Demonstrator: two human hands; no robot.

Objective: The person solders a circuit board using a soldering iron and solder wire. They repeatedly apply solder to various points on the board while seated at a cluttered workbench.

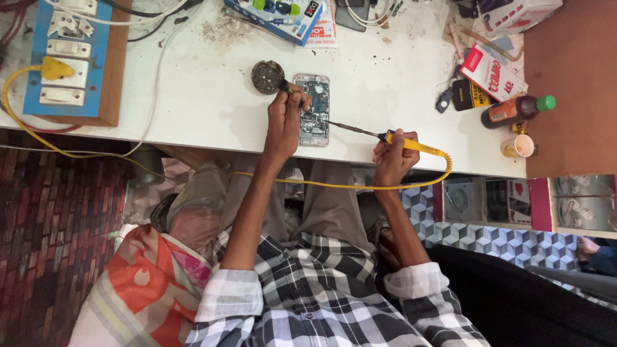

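Observation:
An opened phone [316,132] with its circuit board showing lies on the white table [205,103], close to the front edge. My left hand [284,119] rests on the phone's left side and grips a thin black-handled tool [283,85] that points down at the board. My right hand [392,154] holds a yellow soldering iron [411,144] just off the table edge. Its long dark tip [347,127] reaches left and touches the phone's board. A yellow cord [334,186] loops from the iron across my lap.
A round dark tin [267,76] sits just left of the phone. A blue switchboard with plugs [64,58] is at the far left. A brown bottle with a green cap [514,110], a small cup [517,146], boxes and cables crowd the right and back.

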